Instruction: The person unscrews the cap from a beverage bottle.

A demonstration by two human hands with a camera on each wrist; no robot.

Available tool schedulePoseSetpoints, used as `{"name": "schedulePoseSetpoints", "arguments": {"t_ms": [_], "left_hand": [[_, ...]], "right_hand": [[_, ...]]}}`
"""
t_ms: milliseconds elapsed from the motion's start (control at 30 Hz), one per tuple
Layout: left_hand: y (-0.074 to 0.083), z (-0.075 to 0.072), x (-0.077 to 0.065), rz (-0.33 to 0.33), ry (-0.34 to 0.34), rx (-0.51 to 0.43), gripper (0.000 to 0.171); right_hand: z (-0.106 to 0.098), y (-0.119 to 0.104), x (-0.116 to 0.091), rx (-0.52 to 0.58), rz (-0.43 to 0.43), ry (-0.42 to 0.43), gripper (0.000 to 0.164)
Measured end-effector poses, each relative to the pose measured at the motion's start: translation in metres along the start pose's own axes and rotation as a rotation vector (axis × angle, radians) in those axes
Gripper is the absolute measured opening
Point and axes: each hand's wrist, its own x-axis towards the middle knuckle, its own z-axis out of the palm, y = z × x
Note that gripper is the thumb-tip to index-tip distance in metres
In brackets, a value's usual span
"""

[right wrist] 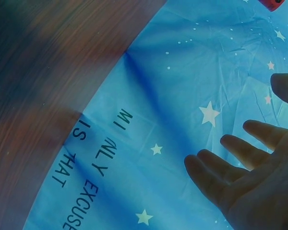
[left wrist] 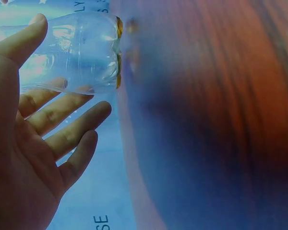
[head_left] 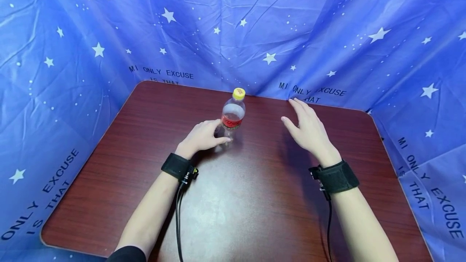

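A clear plastic bottle (head_left: 233, 112) with a yellow cap and a red label stands nearly upright, leaning slightly right, near the table's far edge. My left hand (head_left: 204, 136) holds it low down from the left. In the left wrist view the thumb lies on one side of the clear lower part of the bottle (left wrist: 81, 52) and the first fingers on the other; the last two fingers are off it. Whether its base touches the table, I cannot tell. My right hand (head_left: 307, 128) hovers over the table's right part, fingers extended, holding nothing.
The dark red-brown wooden table (head_left: 255, 221) has rounded corners. A blue curtain (head_left: 218, 7) with white stars and black lettering surrounds its back and sides. Black straps with small cameras sit on both wrists, and cables (head_left: 178, 225) trail towards me.
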Motion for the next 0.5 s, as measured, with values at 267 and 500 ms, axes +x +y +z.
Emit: {"name": "schedulePoseSetpoints", "arguments": {"t_ms": [267,500], "left_hand": [[0.003,-0.008,-0.003,0.016,0.009,0.004,0.049],[0.007,-0.016,-0.006,0.028,0.016,0.002,0.051]], "right_hand": [[0.002,-0.005,0.0,0.002,-0.021,0.004,0.062],[0.001,-0.01,-0.003,0.021,-0.029,0.018,0.058]]}}
